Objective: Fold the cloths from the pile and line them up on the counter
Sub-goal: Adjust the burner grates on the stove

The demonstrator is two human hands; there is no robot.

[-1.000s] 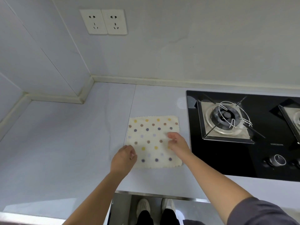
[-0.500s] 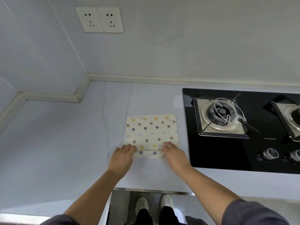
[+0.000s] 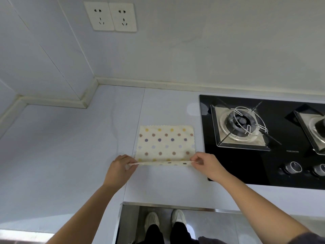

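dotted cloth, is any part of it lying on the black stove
No, the dotted cloth lies on the pale counter left of the black stove, a strip of counter between them.

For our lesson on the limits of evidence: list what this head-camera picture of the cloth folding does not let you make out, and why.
Pile of cloths: outside the head view; only one polka-dot cloth shows on the counter.
Right burner: cut off by the head view's right edge.
Lettering on the hob: too small to read.
Underside of the lifted edge that the left hand and right hand pinch: hidden by the cloth itself.
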